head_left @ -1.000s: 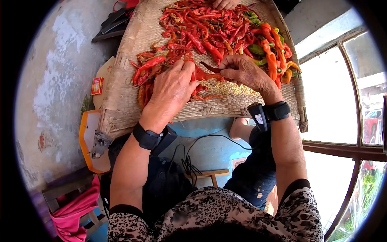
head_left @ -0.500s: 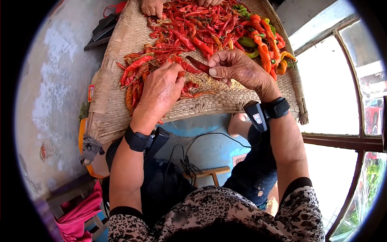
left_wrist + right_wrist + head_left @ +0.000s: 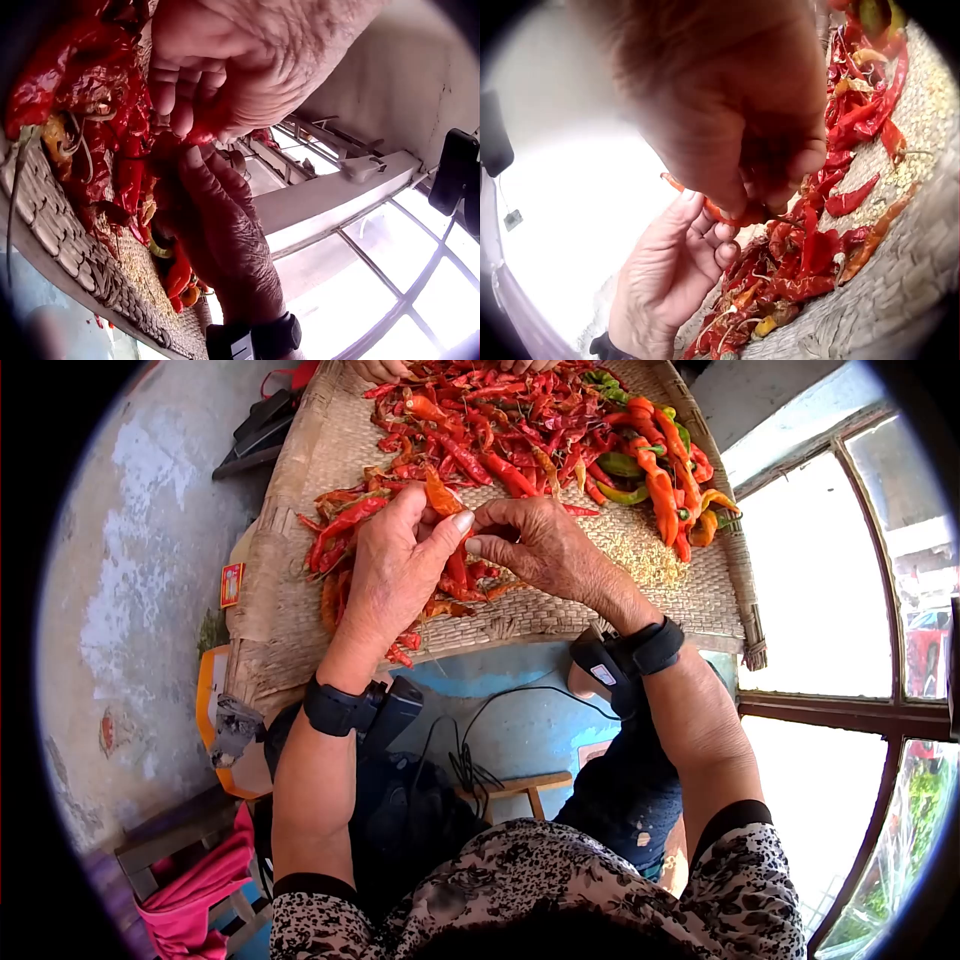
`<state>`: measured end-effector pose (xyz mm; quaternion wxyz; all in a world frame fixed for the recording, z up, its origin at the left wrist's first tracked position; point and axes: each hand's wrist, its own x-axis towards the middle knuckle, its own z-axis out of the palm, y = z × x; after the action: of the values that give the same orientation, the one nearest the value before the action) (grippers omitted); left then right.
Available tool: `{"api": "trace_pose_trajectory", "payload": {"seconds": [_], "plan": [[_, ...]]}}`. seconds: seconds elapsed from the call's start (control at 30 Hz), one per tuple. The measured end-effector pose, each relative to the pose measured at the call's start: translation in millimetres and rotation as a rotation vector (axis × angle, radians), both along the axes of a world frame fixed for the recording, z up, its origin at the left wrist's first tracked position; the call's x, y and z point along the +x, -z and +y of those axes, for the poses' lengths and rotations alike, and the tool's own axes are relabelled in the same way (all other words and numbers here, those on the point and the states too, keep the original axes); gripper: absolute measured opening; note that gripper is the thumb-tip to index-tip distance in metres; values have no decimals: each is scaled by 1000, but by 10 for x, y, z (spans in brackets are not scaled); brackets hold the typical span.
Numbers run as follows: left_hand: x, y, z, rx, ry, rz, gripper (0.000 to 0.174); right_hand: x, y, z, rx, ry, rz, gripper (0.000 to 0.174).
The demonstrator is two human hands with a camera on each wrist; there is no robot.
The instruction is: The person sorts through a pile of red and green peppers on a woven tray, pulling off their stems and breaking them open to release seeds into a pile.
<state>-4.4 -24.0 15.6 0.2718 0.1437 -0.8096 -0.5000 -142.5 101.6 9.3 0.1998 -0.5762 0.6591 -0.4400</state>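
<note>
Over the near edge of the woven tray [image 3: 290, 630], the left hand [image 3: 395, 575] pinches one end of a red chili [image 3: 716, 213] between thumb and fingers, the right hand [image 3: 545, 550] pinches its other end, and the chili pile [image 3: 520, 430] spreads rightward toward the window [image 3: 850, 610].

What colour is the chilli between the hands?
Orange-red; the chilli shows best in the right wrist view.
</note>
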Motion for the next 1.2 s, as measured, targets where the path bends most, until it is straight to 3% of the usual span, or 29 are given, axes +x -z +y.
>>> {"api": "trace_pose_trajectory", "payload": {"seconds": [0.17, 0.23, 0.3, 0.37, 0.43, 0.5, 0.57, 0.6, 0.7, 0.77, 0.83, 0.9, 0.97, 1.03, 1.2], "plan": [[44, -54, -11, 225, 62, 16, 21, -12, 9, -37, -15, -18, -174, 22], [37, -66, 16, 235, 23, -16, 23, -59, -83, -43, 173, -23, -252, 25], [55, -62, 1, 247, -18, -46, 25, -164, -178, -48, 217, 98, -231, 31], [69, -28, -39, 93, 24, -101, 34, -299, -165, -66, -118, 223, -528, 38], [83, -18, -51, 74, 23, -112, 33, -434, -110, -116, -387, 407, -647, 46], [87, -35, -46, 54, 23, -124, 32, -486, 12, -129, -383, 478, -573, 44], [91, -75, -22, 27, 5, -129, 29, -476, 190, -171, 6, 396, 143, 38], [85, -78, -13, 26, 8, -131, 29, -387, 257, -188, 46, 267, 214, 33], [100, -63, -13, 38, 17, -114, 23, -175, 325, -209, 284, 192, 584, 32], [122, -68, -25, -335, 91, -202, 18, -133, 379, -225, 255, 219, 607, 29], [137, 21, 1, -443, 117, -233, 19, -153, 404, -268, 308, 255, 692, 28], [163, 101, 36, -775, 198, -217, 24, -181, 402, -272, 285, 269, 671, 26], [183, 83, 101, -777, 202, -292, 28, -204, 367, -232, 265, 281, 650, 23], [193, 36, 131, -810, 206, -373, 30, -226, 245, -169, 173, 236, 348, 19], [186, 103, 90, -811, 207, -313, 26, -339, -66, -9, 249, 108, 52, 17]]}}
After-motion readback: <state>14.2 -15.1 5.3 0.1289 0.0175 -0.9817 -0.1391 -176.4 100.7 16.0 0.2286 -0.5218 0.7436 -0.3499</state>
